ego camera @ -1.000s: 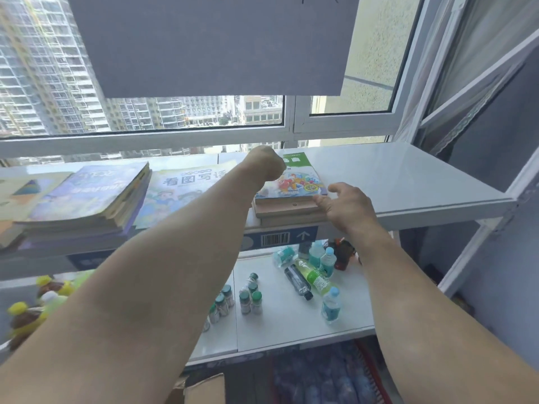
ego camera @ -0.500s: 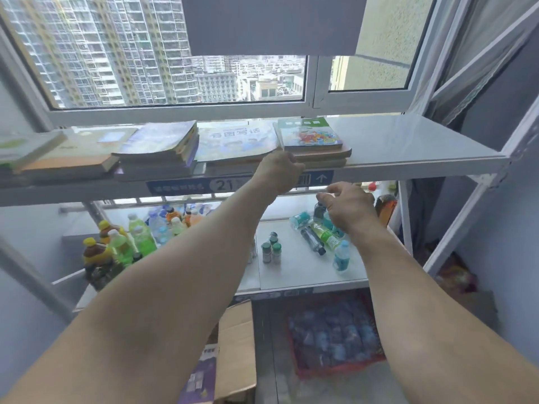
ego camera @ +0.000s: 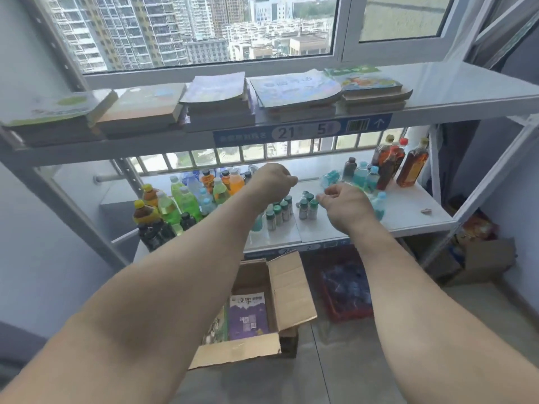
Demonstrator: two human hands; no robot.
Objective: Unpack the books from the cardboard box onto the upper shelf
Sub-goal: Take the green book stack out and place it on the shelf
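An open cardboard box (ego camera: 288, 290) stands on the floor below the rack, with a purple-covered book (ego camera: 248, 316) and another book beside it inside. The upper shelf (ego camera: 466, 91) carries several stacks of books; the rightmost stack (ego camera: 372, 88) has a colourful green-topped cover. My left hand (ego camera: 272, 182) hangs in front of the lower shelf with its fingers curled and nothing in it. My right hand (ego camera: 345, 205) is beside it, fingers loosely bent and apart, also holding nothing. Both hands are well below the upper shelf and above the box.
The lower shelf (ego camera: 408, 211) holds many drink bottles (ego camera: 186, 199), small green-capped bottles (ego camera: 306, 207) and dark bottles (ego camera: 411, 167) at the right. A red crate (ego camera: 345, 290) and another carton (ego camera: 484, 260) sit on the floor to the right. The window is behind the rack.
Both hands have come down from the rightmost book stack on the upper shelf to the lower-shelf level. My view has tilted down, bringing the box on the floor into sight.
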